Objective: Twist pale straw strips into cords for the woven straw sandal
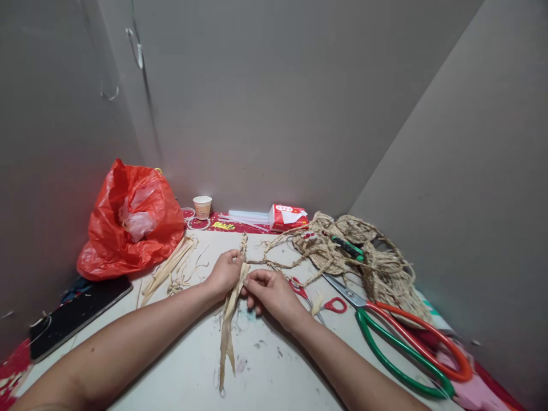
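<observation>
Pale dried strips (pixel 229 331) hang down toward me at the middle of the white board. My left hand (pixel 226 273) is closed on their upper end, beside a braided cord (pixel 244 245) that runs away from me. From the right, my right hand (pixel 268 294) pinches the same strips between thumb and fingers, close to the left hand. The cord continues rightward to a heap of braided rope (pixel 355 245). More loose strips (pixel 171 265) lie left of my hands.
Small red-handled scissors (pixel 334 305) and large scissors with red and green handles (pixel 402 365) lie right. A red plastic bag (pixel 132 222) and dark phone (pixel 81 314) are left. A paper cup (pixel 202 207) and tissue pack (pixel 289 217) stand behind.
</observation>
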`<act>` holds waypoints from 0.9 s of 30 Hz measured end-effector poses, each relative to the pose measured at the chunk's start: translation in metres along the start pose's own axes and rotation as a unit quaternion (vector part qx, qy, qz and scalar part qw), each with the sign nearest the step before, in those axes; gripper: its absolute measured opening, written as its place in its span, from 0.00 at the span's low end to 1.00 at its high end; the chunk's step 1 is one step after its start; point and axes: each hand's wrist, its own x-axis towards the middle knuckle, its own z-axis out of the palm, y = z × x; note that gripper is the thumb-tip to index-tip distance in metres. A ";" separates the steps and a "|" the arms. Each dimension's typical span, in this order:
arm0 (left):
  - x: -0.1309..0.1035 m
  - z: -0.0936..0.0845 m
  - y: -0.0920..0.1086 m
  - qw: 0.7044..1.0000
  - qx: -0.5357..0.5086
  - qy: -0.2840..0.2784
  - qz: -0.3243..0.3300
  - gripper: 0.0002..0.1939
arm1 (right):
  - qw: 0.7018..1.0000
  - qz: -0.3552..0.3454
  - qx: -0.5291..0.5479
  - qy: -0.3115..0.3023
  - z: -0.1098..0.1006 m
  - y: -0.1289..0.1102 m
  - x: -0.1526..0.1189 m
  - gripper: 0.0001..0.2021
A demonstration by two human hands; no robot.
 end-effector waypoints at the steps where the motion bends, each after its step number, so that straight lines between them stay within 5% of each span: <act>1: 0.000 0.000 0.001 1.000 -0.001 -0.004 -0.004 0.11 | 1.000 0.001 0.007 -0.001 -0.001 0.000 0.000 0.12; 14: -0.002 0.002 0.004 1.000 -0.006 -0.011 0.002 0.10 | 0.996 -0.005 0.075 0.041 -0.003 -0.002 0.001 0.13; 27: 0.004 0.003 0.003 0.999 0.024 0.033 0.027 0.09 | 0.996 0.026 0.086 0.020 -0.008 -0.007 0.002 0.11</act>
